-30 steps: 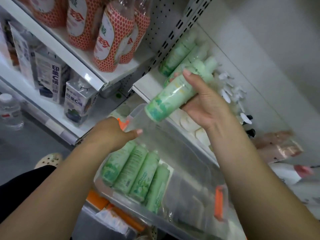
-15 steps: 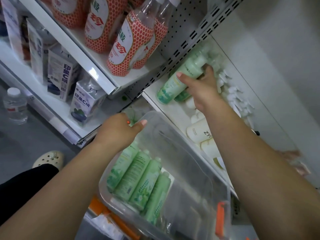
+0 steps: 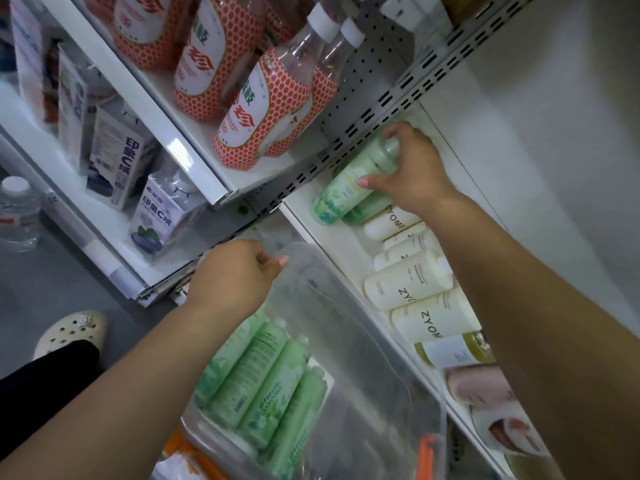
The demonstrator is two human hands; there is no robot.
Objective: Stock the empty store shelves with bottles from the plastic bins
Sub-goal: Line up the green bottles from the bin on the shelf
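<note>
My right hand (image 3: pixel 412 169) grips the upper part of a green bottle (image 3: pixel 346 183) standing at the left end of the white shelf (image 3: pixel 311 209), beside another green bottle (image 3: pixel 363 211). My left hand (image 3: pixel 235 271) holds the near rim of a clear plastic bin (image 3: pixel 374 368) tilted against the shelf edge. Several green bottles (image 3: pixel 263 379) lie side by side in the bin's bottom. The bottle's cap is hidden by my fingers.
Cream ZYOME bottles (image 3: pixel 408 284) and a yellow-green bottle (image 3: pixel 453 353) line the same shelf to the right. Red honeycomb-label drink bottles (image 3: pixel 263 109) fill the upper left shelf, purple cartons (image 3: pixel 152 216) the one below. A water bottle (image 3: pixel 17 213) and a shoe (image 3: pixel 71 332) are on the floor.
My right hand has carried the green bottle from above the bin onto the shelf and now sets it upright at the left end. My left hand stays on the bin rim.
</note>
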